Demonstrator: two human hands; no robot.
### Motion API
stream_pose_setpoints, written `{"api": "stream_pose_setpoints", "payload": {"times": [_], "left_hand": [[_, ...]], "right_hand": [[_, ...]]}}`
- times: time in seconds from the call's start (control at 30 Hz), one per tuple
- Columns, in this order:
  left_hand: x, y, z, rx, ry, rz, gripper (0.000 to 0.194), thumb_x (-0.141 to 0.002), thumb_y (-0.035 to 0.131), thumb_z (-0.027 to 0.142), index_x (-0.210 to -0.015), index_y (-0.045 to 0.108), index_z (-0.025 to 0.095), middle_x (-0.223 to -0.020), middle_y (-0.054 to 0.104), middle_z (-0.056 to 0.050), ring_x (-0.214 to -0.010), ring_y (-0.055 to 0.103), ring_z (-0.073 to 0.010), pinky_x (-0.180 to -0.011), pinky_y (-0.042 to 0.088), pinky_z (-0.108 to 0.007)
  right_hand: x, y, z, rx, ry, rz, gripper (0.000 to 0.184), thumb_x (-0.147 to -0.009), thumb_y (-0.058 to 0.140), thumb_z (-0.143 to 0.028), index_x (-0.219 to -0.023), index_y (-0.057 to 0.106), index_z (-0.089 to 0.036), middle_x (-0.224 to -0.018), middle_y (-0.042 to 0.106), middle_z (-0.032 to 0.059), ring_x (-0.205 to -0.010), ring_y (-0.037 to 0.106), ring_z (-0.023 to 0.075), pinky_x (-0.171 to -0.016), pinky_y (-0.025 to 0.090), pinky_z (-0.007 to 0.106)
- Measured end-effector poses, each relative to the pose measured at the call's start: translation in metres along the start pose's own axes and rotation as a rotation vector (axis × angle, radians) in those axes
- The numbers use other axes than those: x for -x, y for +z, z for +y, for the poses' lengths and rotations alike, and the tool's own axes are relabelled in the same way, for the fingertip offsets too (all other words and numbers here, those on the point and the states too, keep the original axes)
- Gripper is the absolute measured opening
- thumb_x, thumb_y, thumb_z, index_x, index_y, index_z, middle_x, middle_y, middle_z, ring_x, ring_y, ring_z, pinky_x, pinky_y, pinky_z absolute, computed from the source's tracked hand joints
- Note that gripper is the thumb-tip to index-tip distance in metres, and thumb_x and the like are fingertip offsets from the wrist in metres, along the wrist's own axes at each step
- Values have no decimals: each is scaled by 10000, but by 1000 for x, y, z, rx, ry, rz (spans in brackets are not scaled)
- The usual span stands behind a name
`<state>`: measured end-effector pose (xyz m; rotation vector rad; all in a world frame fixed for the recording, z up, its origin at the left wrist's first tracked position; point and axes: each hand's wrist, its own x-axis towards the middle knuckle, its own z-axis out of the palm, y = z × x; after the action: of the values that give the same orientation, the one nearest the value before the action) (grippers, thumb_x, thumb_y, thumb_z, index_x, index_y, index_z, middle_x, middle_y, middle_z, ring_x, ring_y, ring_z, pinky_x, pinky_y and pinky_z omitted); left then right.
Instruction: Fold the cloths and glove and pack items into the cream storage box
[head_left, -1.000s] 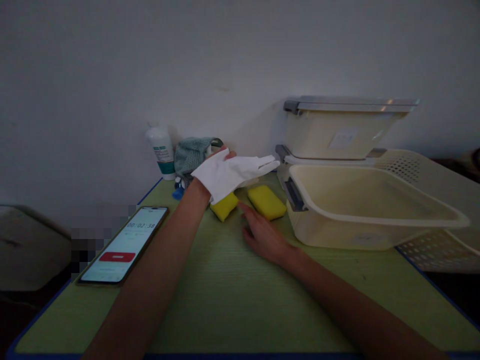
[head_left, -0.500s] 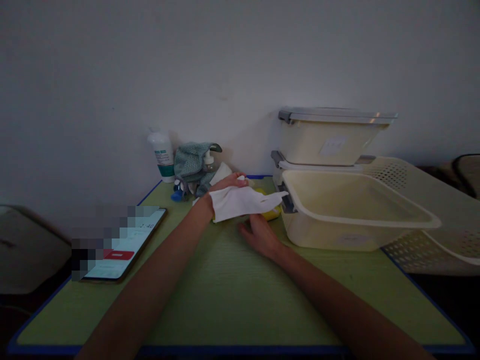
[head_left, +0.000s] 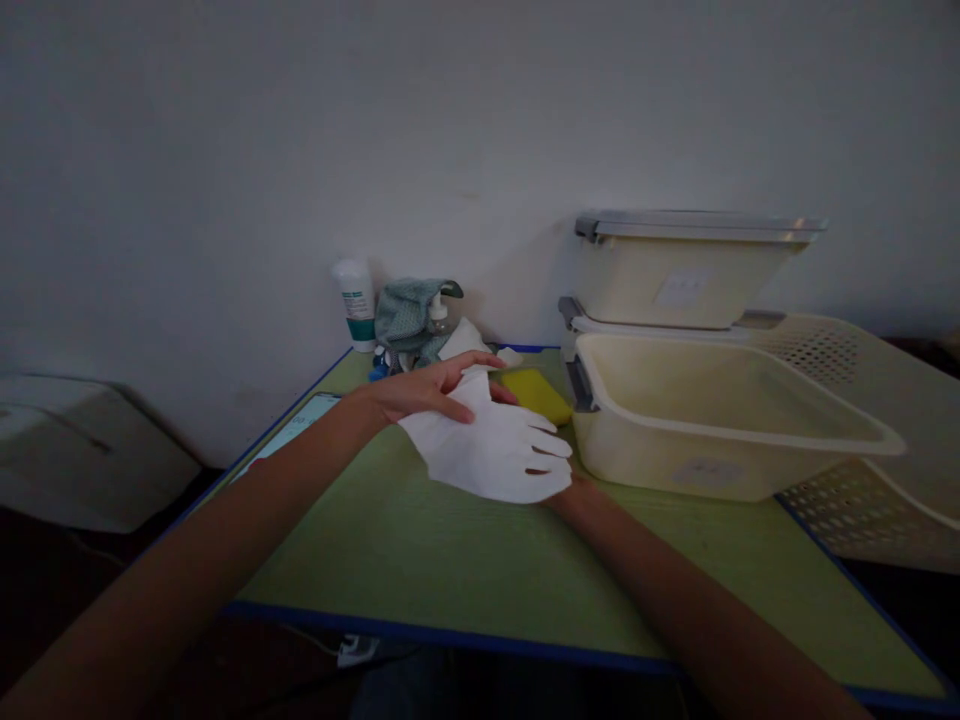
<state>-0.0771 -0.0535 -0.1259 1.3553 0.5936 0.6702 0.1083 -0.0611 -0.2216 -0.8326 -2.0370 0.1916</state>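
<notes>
A thin white glove [head_left: 499, 455], flat like a sheet with cut finger shapes, hangs over the table between my hands. My left hand [head_left: 427, 388] grips its upper left part, the thumb lying on top of the white material. Behind the glove is my right hand [head_left: 574, 488]; only its edge by the wrist shows, and most of its fingers are hidden. Just beyond the glove, a flat yellow pad or packet [head_left: 536, 394] lies on the green table [head_left: 465, 570].
Cream tubs [head_left: 739, 465] are at the right, a lidded one [head_left: 667, 285] stacked behind. A perforated basket [head_left: 885, 370] stands beside them. Near the wall are a white-and-green bottle [head_left: 358, 305] and a grey-green cloth [head_left: 409, 312]. A phone [head_left: 300, 425] lies partly under my left forearm.
The glove has turned and spread, so its finger shapes now show toward the right. My right hand has gone behind it. More of the yellow thing shows, and the view has shifted.
</notes>
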Motion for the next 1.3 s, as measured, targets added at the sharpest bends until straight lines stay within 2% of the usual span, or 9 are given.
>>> {"api": "stream_pose_setpoints", "payload": {"times": [0.1, 0.2, 0.3, 0.4, 0.6, 0.8, 0.9, 1.07, 1.3], "left_hand": [[1, -3, -8, -235, -36, 41, 662, -606, 710, 132, -1180, 394, 226, -1143, 604, -110, -967, 625, -218, -786, 503, -347], [-1, -4, -16, -753, -75, 253, 618, -609, 695, 121, -1161, 426, 188, -1162, 568, -120, -1023, 586, -250, -852, 475, -400], [-3, 9, -24, -1336, -53, 478, 496, -680, 585, 56, -1152, 467, 148, -1218, 519, -154, -1125, 517, -300, -938, 409, -465], [-4, 30, -41, -1558, 27, 500, 310, -794, 459, 96, -1096, 518, 131, -1196, 536, -152, -1155, 498, -293, -977, 390, -453], [-7, 30, -92, -1434, 70, 291, 437, -896, 400, 318, -1261, 413, 78, -1410, 363, -218, -1329, 311, -320, -1076, 256, -486], [-39, -4, -87, -908, 263, 518, 207, -764, 543, 228, -965, 573, 189, -1108, 589, -113, -1108, 513, -298, -994, 360, -452], [-63, -3, -81, -882, 321, 603, 393, -760, 562, 250, -1141, 498, 179, -1228, 502, -122, -1199, 434, -294, -1032, 325, -431], [-88, 10, -95, -940, 217, 500, 703, -602, 741, 323, -1241, 471, 209, -1477, 247, -123, -1378, 89, -409, -1098, 126, -561], [-86, 11, -97, -1016, 170, 517, 567, -596, 732, 344, -1087, 508, 169, -1392, 328, -163, -1289, 304, -387, -1047, 298, -481]], "right_hand": [[5, -6, -2, 26, 9, -76, 235, -909, 490, -315, -1106, 570, -213, -1167, 568, 86, -970, 574, 191, -800, 503, 398], [-3, -14, -5, 51, -12, -178, 180, -904, 481, -209, -983, 635, -258, -1032, 627, 42, -926, 594, 174, -763, 499, 334], [-16, -21, -6, 193, -81, -388, 151, -833, 554, -137, -857, 650, -250, -924, 636, 41, -856, 595, 179, -716, 497, 300], [-23, -22, -4, 327, -83, -445, 140, -811, 520, -89, -848, 633, -163, -904, 618, 98, -853, 574, 206, -725, 488, 321], [-22, -21, 4, 407, -73, -337, 302, -750, 397, 45, -831, 628, -132, -849, 628, 118, -842, 547, 220, -739, 454, 334], [-14, -20, -12, 326, -406, -203, 302, -845, 380, -49, -681, 595, -182, -688, 595, 55, -694, 518, 167, -637, 400, 288], [-9, -16, -17, 244, -650, -95, 343, -870, 353, -51, -635, 567, -179, -636, 581, 40, -620, 492, 147, -572, 368, 273], [-8, -13, -16, 235, -665, -92, 318, -843, 361, -31, -642, 566, -167, -635, 579, 44, -629, 514, 147, -592, 392, 265], [-10, -10, -14, 229, -655, -159, 285, -815, 371, -51, -638, 559, -173, -639, 588, 42, -634, 528, 156, -621, 428, 268]]}}
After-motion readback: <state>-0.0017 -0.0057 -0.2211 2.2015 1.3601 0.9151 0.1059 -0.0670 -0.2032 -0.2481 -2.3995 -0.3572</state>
